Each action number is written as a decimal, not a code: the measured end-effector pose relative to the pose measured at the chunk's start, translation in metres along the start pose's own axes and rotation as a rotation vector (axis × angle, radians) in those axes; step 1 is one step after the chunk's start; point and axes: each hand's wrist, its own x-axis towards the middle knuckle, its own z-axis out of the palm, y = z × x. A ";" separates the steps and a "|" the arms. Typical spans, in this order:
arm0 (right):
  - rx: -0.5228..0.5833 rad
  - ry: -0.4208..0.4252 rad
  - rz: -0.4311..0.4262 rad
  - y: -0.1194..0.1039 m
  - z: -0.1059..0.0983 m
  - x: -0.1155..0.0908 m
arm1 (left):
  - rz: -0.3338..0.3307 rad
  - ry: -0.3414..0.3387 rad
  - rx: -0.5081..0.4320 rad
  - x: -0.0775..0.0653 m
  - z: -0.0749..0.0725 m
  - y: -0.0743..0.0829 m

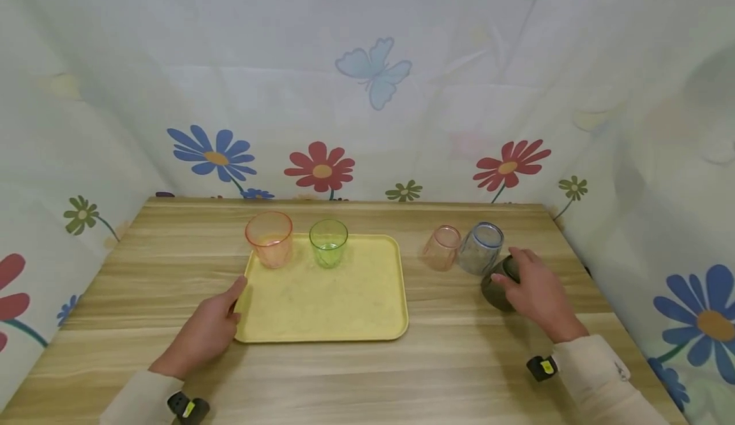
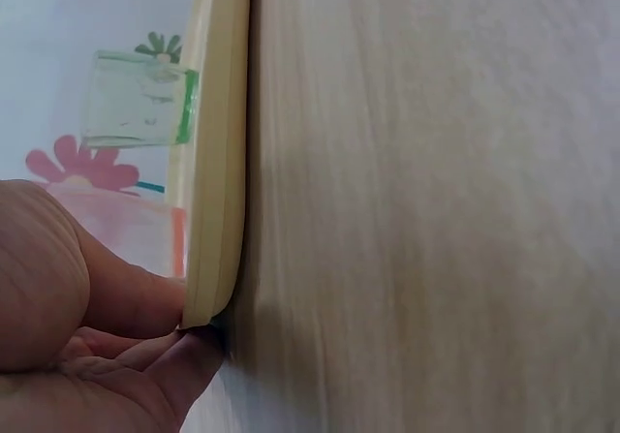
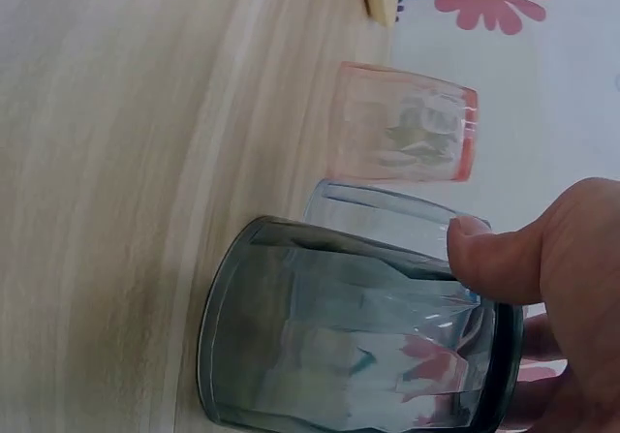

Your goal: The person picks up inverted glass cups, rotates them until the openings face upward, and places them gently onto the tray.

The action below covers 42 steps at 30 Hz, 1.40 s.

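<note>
At the left edge of a yellow tray point(image 1: 321, 304), my left hand point(image 1: 201, 335) pinches the rim; thumb and fingertips meet the tray's corner in the left wrist view. My right hand point(image 1: 540, 294) grips a dark grey glass point(image 3: 349, 326) near its base, fingers and thumb around it. This glass is upside down, its wide mouth toward the table. Just beyond it stand an upturned blue-tinted glass point(image 1: 481, 249) and an upturned pink glass point(image 1: 442, 249). An orange-rimmed glass point(image 1: 271, 243) and a smaller green glass point(image 1: 329, 246) stand upright along the tray's back edge.
The wooden table point(image 1: 356, 380) ends at the back against a white curtain point(image 1: 258, 93) printed with flowers and a butterfly. More of this cloth hangs along both sides. Bare wood lies between the tray and the upturned glasses.
</note>
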 end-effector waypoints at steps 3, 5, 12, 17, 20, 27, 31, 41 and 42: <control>0.004 0.014 -0.002 0.001 -0.002 -0.001 | -0.003 0.002 0.001 0.000 0.000 0.002; 0.005 0.023 -0.003 0.002 -0.002 -0.002 | -0.003 0.004 -0.002 0.001 0.000 0.002; 0.004 0.069 -0.029 0.003 -0.003 -0.004 | 0.006 0.006 0.003 0.001 0.001 0.001; 0.005 0.067 -0.029 0.000 -0.005 -0.005 | 0.014 0.010 0.008 0.000 0.000 -0.001; 0.007 0.064 -0.027 -0.003 -0.007 -0.006 | 0.018 0.014 0.009 -0.001 0.001 -0.002; 0.015 0.049 -0.017 -0.010 -0.014 -0.010 | 0.000 0.011 -0.006 -0.001 0.001 -0.001; 0.023 0.065 -0.039 -0.015 -0.019 -0.013 | -0.012 0.003 -0.016 0.000 0.001 0.001; 0.020 0.152 -0.143 -0.033 -0.031 -0.026 | -0.033 -0.018 -0.025 0.000 -0.001 0.002; 0.021 0.158 -0.153 -0.035 -0.033 -0.027 | -0.033 -0.018 -0.022 0.000 -0.001 0.002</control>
